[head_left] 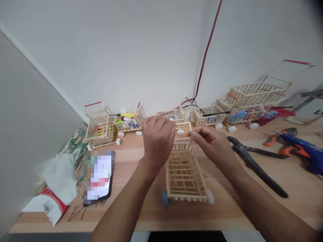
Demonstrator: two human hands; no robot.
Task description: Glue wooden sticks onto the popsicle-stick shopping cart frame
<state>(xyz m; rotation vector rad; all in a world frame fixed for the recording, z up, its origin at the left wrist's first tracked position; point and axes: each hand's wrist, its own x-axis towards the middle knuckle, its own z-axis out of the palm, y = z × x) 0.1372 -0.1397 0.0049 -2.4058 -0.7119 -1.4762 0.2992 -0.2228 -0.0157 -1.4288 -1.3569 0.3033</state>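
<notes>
A small shopping cart [185, 173] built of thin wooden sticks stands on the wooden table [227, 208] in front of me, with a blue wheel at its near left and a white one at its near right. My left hand [157, 141] is curled over the cart's far end, its fingers closed round the handle frame. My right hand [210, 143] pinches a thin stick at the top of that handle, thumb and forefinger pressed together.
Several finished stick carts [101, 126] line the wall. Black pliers [254, 164] and a blue glue gun [302, 151] lie to the right. A phone [99, 176], crumpled paper and a red-white packet [54, 198] sit at the left. A red-black cable [205, 53] hangs down the wall.
</notes>
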